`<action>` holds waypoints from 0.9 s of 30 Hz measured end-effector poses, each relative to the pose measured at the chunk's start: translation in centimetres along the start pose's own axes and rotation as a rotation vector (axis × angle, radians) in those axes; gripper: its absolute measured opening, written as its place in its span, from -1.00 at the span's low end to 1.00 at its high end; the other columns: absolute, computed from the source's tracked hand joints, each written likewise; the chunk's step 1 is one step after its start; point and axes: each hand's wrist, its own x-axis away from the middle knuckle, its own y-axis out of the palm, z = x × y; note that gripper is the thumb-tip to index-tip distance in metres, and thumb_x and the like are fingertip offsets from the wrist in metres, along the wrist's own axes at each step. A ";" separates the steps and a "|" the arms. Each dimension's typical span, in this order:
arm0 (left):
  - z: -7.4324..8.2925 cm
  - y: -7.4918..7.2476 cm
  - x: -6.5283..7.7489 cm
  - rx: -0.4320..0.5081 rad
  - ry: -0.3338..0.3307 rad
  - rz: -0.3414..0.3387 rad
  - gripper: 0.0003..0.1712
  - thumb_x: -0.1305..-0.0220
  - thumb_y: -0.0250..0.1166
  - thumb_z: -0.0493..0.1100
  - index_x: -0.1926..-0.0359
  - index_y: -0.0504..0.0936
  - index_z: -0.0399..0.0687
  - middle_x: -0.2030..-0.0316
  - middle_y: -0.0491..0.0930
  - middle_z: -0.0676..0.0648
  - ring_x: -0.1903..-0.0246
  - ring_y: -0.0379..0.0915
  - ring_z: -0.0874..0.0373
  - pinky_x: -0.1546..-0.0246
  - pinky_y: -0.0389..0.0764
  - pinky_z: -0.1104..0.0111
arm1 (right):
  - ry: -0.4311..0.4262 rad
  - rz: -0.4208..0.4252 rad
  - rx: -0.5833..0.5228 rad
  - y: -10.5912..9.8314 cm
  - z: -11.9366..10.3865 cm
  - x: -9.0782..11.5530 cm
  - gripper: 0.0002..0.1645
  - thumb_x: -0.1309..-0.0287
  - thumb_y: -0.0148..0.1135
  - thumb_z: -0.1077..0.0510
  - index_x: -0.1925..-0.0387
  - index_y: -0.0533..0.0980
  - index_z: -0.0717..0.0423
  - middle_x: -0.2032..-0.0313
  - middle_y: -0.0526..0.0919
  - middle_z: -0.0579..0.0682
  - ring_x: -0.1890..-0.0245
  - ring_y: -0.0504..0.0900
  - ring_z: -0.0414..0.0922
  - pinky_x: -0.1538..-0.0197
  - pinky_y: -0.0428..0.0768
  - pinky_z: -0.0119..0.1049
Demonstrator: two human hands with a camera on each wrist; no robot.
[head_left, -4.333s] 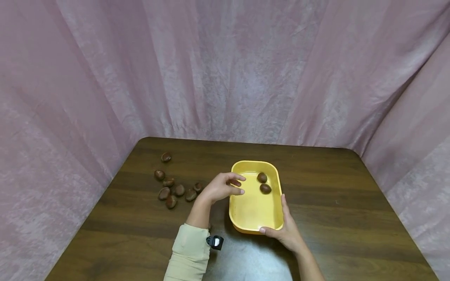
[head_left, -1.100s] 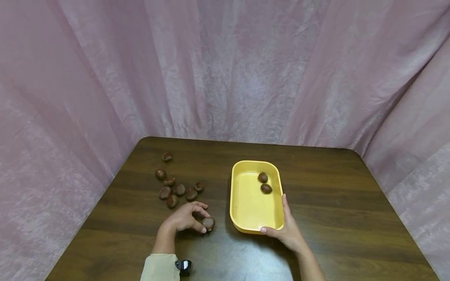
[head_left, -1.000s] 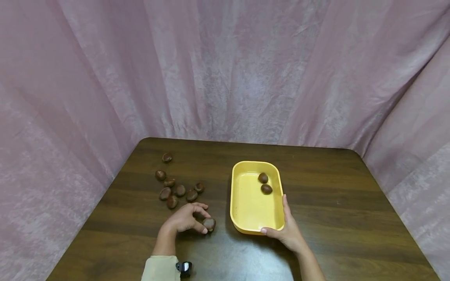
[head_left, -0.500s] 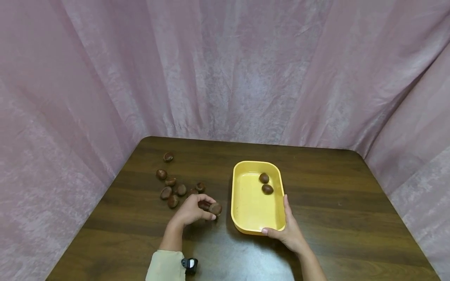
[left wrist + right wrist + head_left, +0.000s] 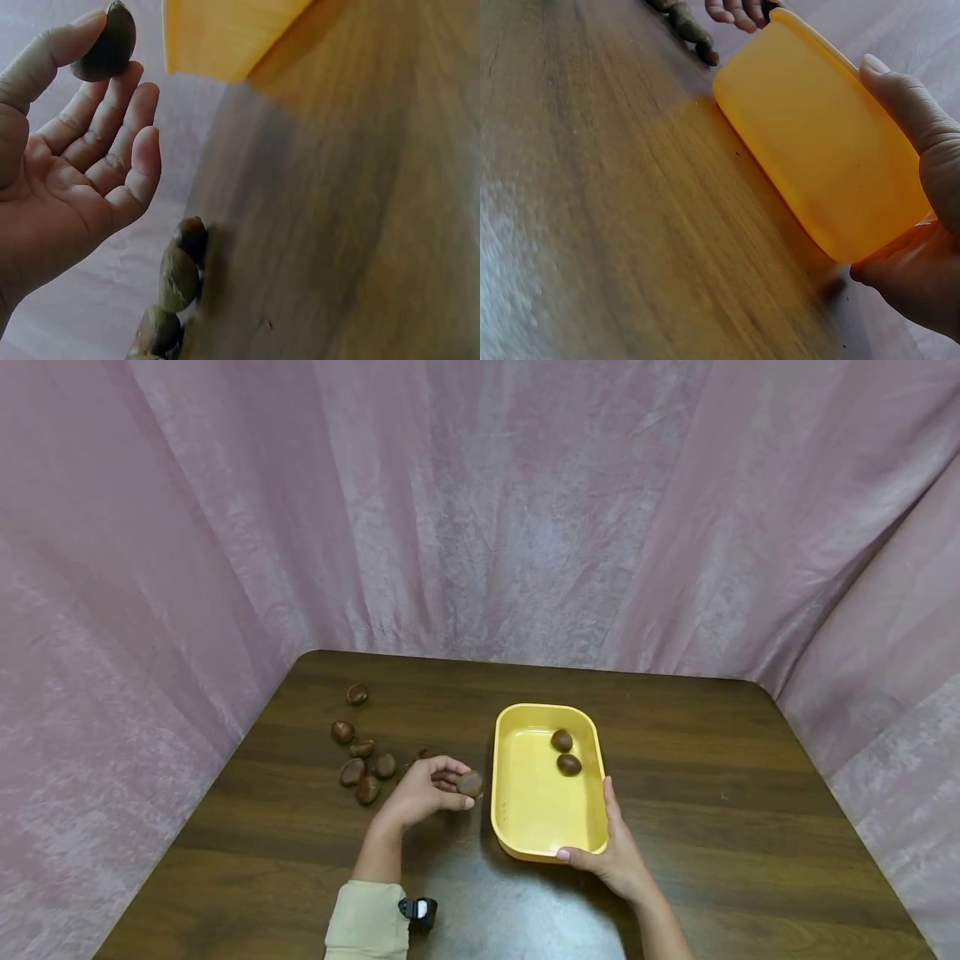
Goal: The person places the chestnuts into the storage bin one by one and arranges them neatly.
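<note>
Between thumb and fingertips, my left hand (image 5: pixel 422 795) pinches a brown chestnut (image 5: pixel 470 784), held just left of the yellow plastic container (image 5: pixel 534 814). In the left wrist view the pinched chestnut (image 5: pixel 112 46) shows its pointed tip, and the other fingers are loosely bent below it. My right hand (image 5: pixel 621 862) grips the container's near right corner, with the thumb on the rim and fingers along the side. Inside the container, towards its far right, lie two chestnuts (image 5: pixel 569 765).
Several loose chestnuts (image 5: pixel 367 790) are scattered over the left of the dark wooden table (image 5: pixel 712 827); my left hand partly covers some of them. A pink curtain (image 5: pixel 525 527) hangs behind and at both sides.
My left hand has come from above the container down to a chestnut on the table, pinched it and carried it up and right towards the container. The right hand has stayed in place.
</note>
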 end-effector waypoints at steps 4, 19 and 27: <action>0.3 0.1 -0.5 0.048 -0.017 0.019 -0.55 0.07 0.46 -0.33 0.10 0.55 -0.29 0.26 0.53 -0.11 0.23 0.44 0.03 0.22 0.50 0.27 | 0.003 0.002 -0.006 0.1 -0.1 0.0 0.52 0.30 0.54 0.32 -0.44 -0.39 -0.02 -0.40 -0.21 0.23 -0.21 0.20 0.15 -0.15 0.20 -0.44; 1.5 0.9 -3.2 0.093 0.034 0.011 -0.49 0.03 0.43 -0.35 -0.02 0.53 -0.29 0.22 0.55 -0.15 0.26 0.45 -0.05 0.27 0.51 0.29 | -0.009 -0.002 -0.018 -0.1 -0.1 0.0 0.52 0.30 0.54 0.33 -0.44 -0.39 -0.01 -0.40 -0.22 0.24 -0.23 0.17 0.17 -0.17 0.20 -0.41; 0.2 2.2 -5.7 0.092 0.057 0.017 -0.51 0.10 0.49 -0.29 0.07 0.57 -0.15 0.27 0.56 -0.10 0.31 0.47 0.02 0.31 0.52 0.30 | -0.009 -0.012 -0.029 -0.1 0.1 0.0 0.52 0.29 0.54 0.33 -0.44 -0.40 0.01 -0.40 -0.23 0.25 -0.23 0.17 0.18 -0.16 0.24 -0.39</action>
